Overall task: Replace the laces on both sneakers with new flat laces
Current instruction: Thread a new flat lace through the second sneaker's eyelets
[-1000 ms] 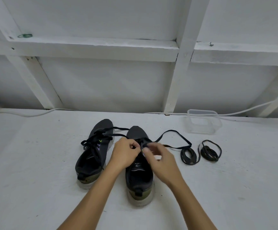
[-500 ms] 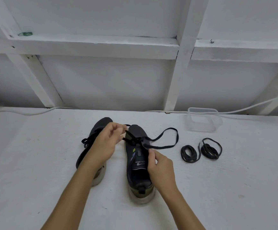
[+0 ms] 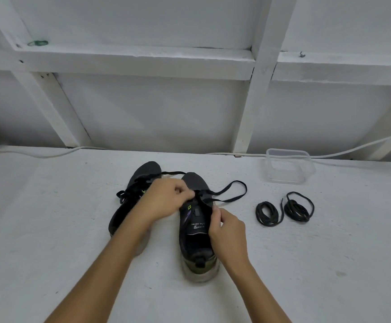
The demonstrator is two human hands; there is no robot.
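Here, left hand (image 3: 164, 199) pinching flat black lace (image 3: 230, 191) at right dark knit sneaker (image 3: 195, 229), right hand (image 3: 228, 229) gripping its eyelet edge, two coiled black laces (image 3: 284, 209) nearby on white table (image 3: 49, 229)

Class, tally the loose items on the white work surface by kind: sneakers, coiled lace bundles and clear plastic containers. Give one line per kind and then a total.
Sneakers: 2, the left sneaker and the right sneaker
Coiled lace bundles: 2, one bundle beside the other bundle
Clear plastic containers: 1, the container
Total: 5
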